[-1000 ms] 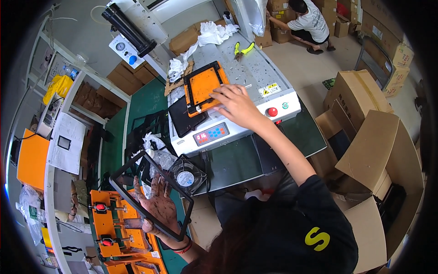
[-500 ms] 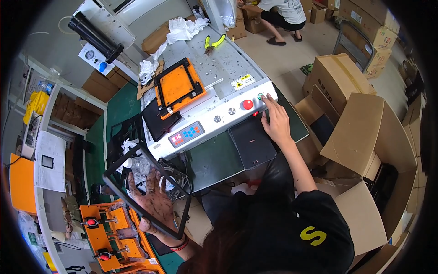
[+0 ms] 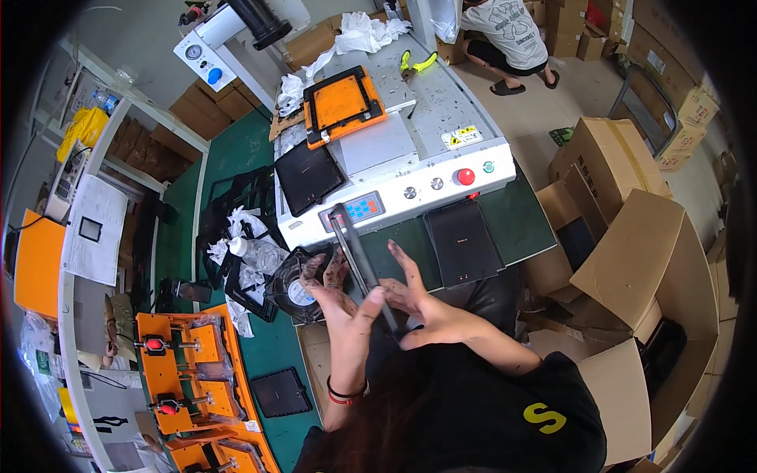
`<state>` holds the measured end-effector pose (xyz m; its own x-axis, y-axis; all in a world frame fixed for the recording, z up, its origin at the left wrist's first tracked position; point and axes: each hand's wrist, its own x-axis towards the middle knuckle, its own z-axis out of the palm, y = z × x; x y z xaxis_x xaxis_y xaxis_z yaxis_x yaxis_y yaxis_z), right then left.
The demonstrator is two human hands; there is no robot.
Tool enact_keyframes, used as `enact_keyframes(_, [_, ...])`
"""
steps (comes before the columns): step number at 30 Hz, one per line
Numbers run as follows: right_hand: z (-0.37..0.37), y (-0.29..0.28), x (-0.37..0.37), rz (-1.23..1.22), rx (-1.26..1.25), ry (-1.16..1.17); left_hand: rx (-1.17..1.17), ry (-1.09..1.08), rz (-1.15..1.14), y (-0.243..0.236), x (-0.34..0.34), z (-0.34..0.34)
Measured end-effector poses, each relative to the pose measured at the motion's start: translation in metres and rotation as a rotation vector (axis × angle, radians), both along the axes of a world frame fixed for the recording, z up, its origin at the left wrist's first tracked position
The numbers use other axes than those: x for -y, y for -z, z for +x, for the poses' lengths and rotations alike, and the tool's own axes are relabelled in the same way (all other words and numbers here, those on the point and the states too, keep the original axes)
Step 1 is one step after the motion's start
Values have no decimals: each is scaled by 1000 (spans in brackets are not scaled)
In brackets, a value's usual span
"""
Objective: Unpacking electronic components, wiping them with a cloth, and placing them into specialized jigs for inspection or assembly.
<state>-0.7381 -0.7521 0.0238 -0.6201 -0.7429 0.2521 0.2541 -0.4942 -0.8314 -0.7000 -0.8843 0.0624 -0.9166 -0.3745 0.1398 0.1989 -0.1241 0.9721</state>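
A thin black rectangular frame (image 3: 359, 264) stands nearly edge-on in front of the white machine's control panel, blurred by motion. My left hand (image 3: 339, 303), smudged dark, holds it between thumb and fingers. On the frame's other side is my right hand (image 3: 430, 311), its fingers spread and its thumb near the lower end; whether it touches the frame I cannot tell. Beyond them, an orange fixture plate (image 3: 343, 102) with a black frame on it sits on the white machine (image 3: 410, 185). A black panel (image 3: 309, 175) leans at the machine's left front corner.
Black panels (image 3: 463, 240) lie on the green table before the machine. Yellow-green pliers (image 3: 416, 65) rest on the machine top. Orange clamp fixtures (image 3: 201, 355) stand at lower left, near a clear bottle (image 3: 264, 256). Open cartons (image 3: 623, 252) crowd the right; a person (image 3: 509, 35) squats behind.
My right hand has left the green button on the machine and come to the frame. My left hand has brought the frame rightward, turning it edge-on. The view has shifted.
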Motion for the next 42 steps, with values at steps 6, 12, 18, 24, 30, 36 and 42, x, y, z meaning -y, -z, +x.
enact_keyframes(6, [2,12,3,-17,39,-59,1,40,-157,2,8,10])
enact_keyframes(12, [5,11,-6,-285,300,-322,-45,275,37,-4,36,13])
enact_keyframes(18, [30,18,8,-457,684,-683,-38,790,670,9,22,-3])
enact_keyframes(24, [31,24,-12,-358,577,-569,192,213,668,8,16,-8])
enact_keyframes(30, [48,29,0,-522,671,-595,249,371,825,-16,-16,-15])
enact_keyframes(36, [48,24,1,-641,701,-603,-238,833,978,30,11,-15])
enact_keyframes(42, [-13,29,-65,957,-965,754,-186,373,1193,41,46,-13])
